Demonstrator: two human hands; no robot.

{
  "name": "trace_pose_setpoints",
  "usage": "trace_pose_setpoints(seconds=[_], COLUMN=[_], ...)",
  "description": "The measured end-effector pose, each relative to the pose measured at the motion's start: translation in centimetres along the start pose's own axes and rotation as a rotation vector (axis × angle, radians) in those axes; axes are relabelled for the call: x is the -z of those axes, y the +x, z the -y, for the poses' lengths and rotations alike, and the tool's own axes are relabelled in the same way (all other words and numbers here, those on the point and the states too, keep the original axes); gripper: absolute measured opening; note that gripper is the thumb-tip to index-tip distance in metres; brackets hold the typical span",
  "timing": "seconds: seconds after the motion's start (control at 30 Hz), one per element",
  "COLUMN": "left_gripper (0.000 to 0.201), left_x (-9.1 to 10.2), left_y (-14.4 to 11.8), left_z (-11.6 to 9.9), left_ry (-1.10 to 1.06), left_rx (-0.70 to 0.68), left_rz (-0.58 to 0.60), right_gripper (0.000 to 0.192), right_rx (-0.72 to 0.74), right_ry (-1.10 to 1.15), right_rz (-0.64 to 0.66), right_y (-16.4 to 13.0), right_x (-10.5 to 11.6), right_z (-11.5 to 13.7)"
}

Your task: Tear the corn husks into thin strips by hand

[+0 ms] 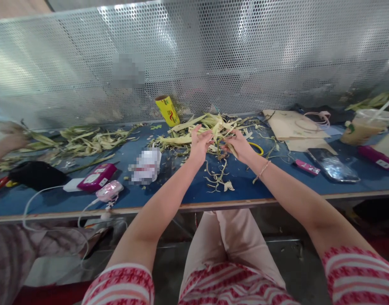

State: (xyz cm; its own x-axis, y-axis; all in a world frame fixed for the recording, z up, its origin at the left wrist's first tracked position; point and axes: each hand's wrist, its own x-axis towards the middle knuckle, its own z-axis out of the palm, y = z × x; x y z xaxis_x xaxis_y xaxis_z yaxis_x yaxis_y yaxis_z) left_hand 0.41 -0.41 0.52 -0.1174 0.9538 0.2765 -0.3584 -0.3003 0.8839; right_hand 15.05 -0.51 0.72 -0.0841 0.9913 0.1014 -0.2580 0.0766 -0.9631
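Both hands are up over the middle of the blue table [181,192], working a bunch of corn husks [217,127]. The left hand [199,144] has its fingers curled around the pale green strips, and the right hand [240,145] is pinched shut on the same bunch just to the right, so the two hands nearly touch. The husks look long, thin and floppy, yellow-green going to cream, with frayed ends sticking up past the fingers. A few torn curly scraps [218,178] lie on the table just nearer than the hands.

Behind the hands is a bigger messy husk pile [194,129], and a yellow roll [167,111] leans at the far edge against the perforated metal screen [245,51]. Far left there's another heap of husks [86,142] by a co-worker's hand [13,136]. Near left: a magenta power bank [97,177] and a small pink gadget [109,191] on a white cable. On the right lie a phone [334,165], some cardboard [292,125] and an iced drink cup [362,127].
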Motion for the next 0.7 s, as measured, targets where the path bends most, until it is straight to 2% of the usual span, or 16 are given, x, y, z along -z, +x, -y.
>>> trace_pose_setpoints(seconds=[0.07,0.17,0.23,0.3,0.4,0.5,0.57,0.7], left_gripper=[0.04,0.02,0.01,0.02,0.048,0.05,0.042,0.031], left_x=[0.2,0.3,0.2,0.1,-0.1,-0.3,-0.4,-0.4], left_y=[-0.1,-0.6,-0.9,-1.1,-1.0,-1.0,-1.0,-0.8], left_z=[0.5,0.5,0.5,0.6,1.1,1.4,1.3,0.9], left_ry=[0.304,0.792,1.01,1.119,1.12,1.007,0.893,0.684], left_rx=[-0.2,-0.55,-0.666,-0.656,-0.502,-0.395,-0.382,-0.342], left_rz=[0.031,0.108,0.168,0.275,0.391,0.48,0.465,0.348], right_gripper=[0.048,0.049,0.045,0.043,0.043,0.049,0.052,0.055], right_rx=[-0.008,0.02,0.056,0.08,0.101,0.145,0.168,0.181], right_ry=[0.056,0.086,0.065,0.026,-0.04,-0.116,-0.142,-0.152], right_rz=[-0.002,0.006,-0.022,-0.057,-0.078,-0.082,-0.083,-0.044], right_y=[0.1,0.4,0.6,0.9,1.0,0.9,0.8,0.6], right_x=[0.0,-0.1,-0.1,-0.1,0.2,0.6,0.7,0.5], right_z=[0.0,-0.3,-0.8,-1.2,-1.7,-1.8,-1.8,-1.7])
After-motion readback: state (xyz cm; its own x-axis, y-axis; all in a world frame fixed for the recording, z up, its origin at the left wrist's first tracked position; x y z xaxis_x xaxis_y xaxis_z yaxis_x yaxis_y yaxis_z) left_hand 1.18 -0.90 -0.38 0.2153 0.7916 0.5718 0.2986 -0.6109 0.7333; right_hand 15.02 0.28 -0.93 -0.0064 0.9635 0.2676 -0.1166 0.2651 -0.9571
